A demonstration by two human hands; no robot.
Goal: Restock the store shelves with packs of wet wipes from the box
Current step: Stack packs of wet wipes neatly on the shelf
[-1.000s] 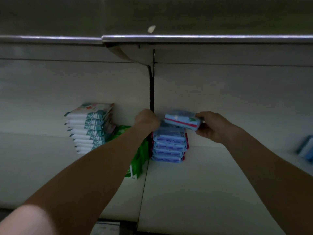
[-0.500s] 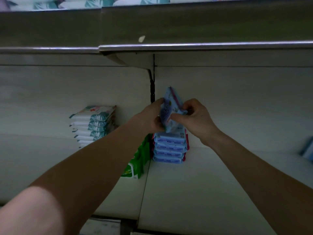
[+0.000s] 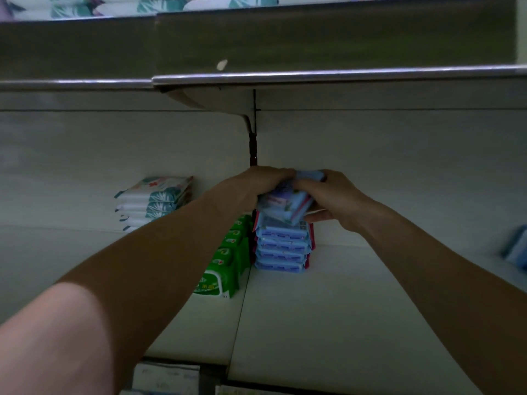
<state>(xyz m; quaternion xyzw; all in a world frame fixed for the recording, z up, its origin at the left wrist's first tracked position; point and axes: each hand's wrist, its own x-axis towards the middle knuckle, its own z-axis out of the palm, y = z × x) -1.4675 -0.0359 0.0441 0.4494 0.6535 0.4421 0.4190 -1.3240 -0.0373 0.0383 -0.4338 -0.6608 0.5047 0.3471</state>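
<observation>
Blue wet-wipes pack (image 3: 285, 207), upright a moment ago, now tilts onto the blue stack (image 3: 282, 248); your left hand (image 3: 256, 187) and right hand (image 3: 336, 201) both grip it, so it's nearly placed.

Atop the stack of flat blue plastic wipe packs (image 3: 281, 249), tilted blue plastic pack (image 3: 285, 205): print blurred, ends hidden under left hand (image 3: 256, 185) and right hand (image 3: 333, 195). Far right of the stack, soft blue pack (image 3: 516, 246) cut by frame edge.

Blue packs (image 3: 281, 246): at least five, one held. White packs (image 3: 154, 195): four visible. Green packs (image 3: 228, 260): uncountable.
</observation>
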